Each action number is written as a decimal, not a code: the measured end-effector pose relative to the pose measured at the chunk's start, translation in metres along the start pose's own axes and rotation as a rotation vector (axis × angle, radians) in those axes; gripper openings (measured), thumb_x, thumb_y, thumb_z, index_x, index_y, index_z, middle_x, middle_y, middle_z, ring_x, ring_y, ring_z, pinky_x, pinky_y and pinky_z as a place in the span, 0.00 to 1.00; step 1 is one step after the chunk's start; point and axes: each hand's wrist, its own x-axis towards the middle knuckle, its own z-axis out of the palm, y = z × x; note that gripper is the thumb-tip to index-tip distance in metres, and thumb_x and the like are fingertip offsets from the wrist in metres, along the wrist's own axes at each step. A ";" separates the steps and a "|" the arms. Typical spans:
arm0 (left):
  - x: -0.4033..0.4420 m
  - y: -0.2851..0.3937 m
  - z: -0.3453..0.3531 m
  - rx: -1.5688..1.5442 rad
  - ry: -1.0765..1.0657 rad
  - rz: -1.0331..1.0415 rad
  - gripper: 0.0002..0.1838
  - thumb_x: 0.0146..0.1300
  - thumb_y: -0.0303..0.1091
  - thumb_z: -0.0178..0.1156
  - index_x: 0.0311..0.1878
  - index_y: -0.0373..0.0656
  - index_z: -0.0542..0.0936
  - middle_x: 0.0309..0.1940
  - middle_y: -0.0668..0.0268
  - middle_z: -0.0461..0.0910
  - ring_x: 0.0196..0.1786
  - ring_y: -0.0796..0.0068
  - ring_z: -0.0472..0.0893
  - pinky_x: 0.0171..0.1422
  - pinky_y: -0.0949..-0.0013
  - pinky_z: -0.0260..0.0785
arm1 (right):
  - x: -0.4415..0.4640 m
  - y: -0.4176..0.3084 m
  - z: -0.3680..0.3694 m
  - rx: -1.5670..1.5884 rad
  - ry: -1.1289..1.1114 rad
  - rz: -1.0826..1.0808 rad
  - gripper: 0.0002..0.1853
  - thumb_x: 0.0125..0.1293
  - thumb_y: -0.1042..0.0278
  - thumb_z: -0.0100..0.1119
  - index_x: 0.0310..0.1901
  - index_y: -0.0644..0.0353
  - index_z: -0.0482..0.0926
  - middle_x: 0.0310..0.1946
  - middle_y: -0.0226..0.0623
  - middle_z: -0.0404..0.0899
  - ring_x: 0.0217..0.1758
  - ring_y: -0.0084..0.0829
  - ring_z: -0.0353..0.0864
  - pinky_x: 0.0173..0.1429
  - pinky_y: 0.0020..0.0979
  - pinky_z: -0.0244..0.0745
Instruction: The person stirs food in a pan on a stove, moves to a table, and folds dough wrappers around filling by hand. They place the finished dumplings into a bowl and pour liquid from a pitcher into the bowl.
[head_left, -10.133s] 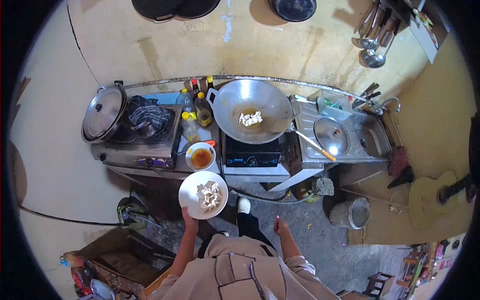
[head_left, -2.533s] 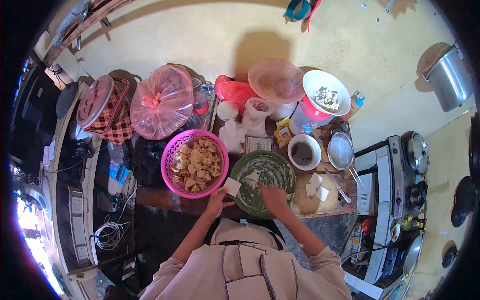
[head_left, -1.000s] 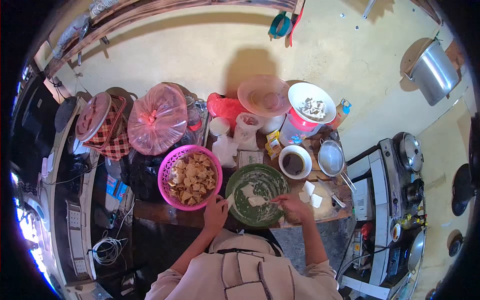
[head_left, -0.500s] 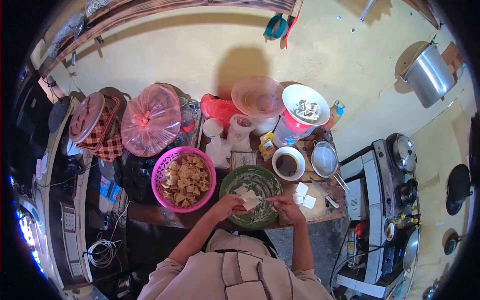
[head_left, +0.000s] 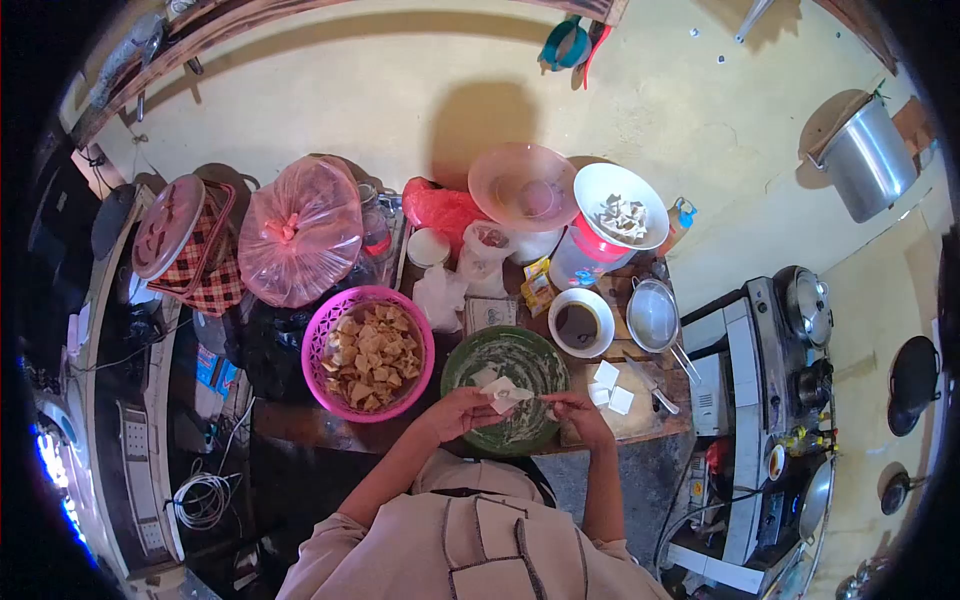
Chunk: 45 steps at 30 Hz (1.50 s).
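- Ten seconds ago the person stood at the stove, left hand on a bowl; now both hands work over the green basin (head_left: 552, 365) on the counter (head_left: 300, 424).
- Two and a half seconds ago the left hand (head_left: 462, 412) had a square wrapper (head_left: 500, 403) at the basin's left edge, while the right hand (head_left: 582, 416) reached into the basin; now the wrapper is above the basin, between the hands.
- A second ago white paste rode on the thin utensil (head_left: 539, 398); now paste lies on the wrapper, with the utensil at its right side.
- Since half a second ago, both hands have hardly shifted.
- The left hand pinches the wrapper's left side, its forearm slanting inward from the sleeve.
- The right hand grips the utensil, fingers pointing left, its forearm nearly straight ahead of the body; the utensil's head is too small to make out.
- The hands are apart, with only wrapper and utensil bridging the gap.
- Left of the left hand, the pink basket (head_left: 428, 362) of brown folded pieces remains in place.
- Just right of the right hand, wrapper squares (head_left: 620, 401) lie near a knife (head_left: 661, 396).
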 end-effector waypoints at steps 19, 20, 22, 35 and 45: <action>-0.003 0.004 -0.006 0.217 0.008 0.031 0.17 0.61 0.32 0.51 0.49 0.30 0.70 0.43 0.56 0.76 0.47 0.69 0.77 0.53 0.72 0.69 | 0.009 -0.027 -0.005 -0.176 -0.002 -0.091 0.12 0.56 0.70 0.55 0.42 0.60 0.79 0.39 0.30 0.79 0.41 0.21 0.73 0.47 0.24 0.66; -0.001 0.003 -0.007 0.241 0.028 0.042 0.16 0.61 0.32 0.51 0.48 0.29 0.70 0.43 0.56 0.76 0.47 0.69 0.77 0.53 0.72 0.69 | 0.009 -0.033 -0.003 -0.178 0.006 -0.087 0.12 0.57 0.70 0.54 0.42 0.61 0.79 0.39 0.31 0.79 0.42 0.22 0.73 0.49 0.24 0.65; 0.001 0.002 -0.007 0.305 0.093 0.069 0.16 0.61 0.31 0.50 0.48 0.28 0.70 0.43 0.55 0.76 0.45 0.69 0.77 0.52 0.72 0.70 | 0.011 -0.040 0.000 -0.183 0.023 -0.081 0.11 0.58 0.70 0.53 0.42 0.61 0.79 0.40 0.32 0.79 0.45 0.23 0.73 0.52 0.25 0.63; 0.012 0.004 0.006 0.476 0.322 0.163 0.15 0.63 0.31 0.46 0.49 0.30 0.69 0.42 0.58 0.75 0.42 0.69 0.78 0.49 0.71 0.72 | 0.001 -0.029 0.013 -0.362 0.156 -0.258 0.11 0.59 0.74 0.51 0.43 0.63 0.78 0.39 0.31 0.78 0.39 0.17 0.70 0.47 0.20 0.63; 0.016 0.002 0.016 0.378 0.312 0.151 0.15 0.64 0.32 0.45 0.49 0.30 0.69 0.41 0.56 0.75 0.43 0.68 0.78 0.50 0.70 0.72 | -0.002 -0.007 0.019 -0.212 0.262 -0.310 0.11 0.62 0.71 0.49 0.44 0.64 0.76 0.38 0.30 0.77 0.37 0.18 0.69 0.44 0.22 0.63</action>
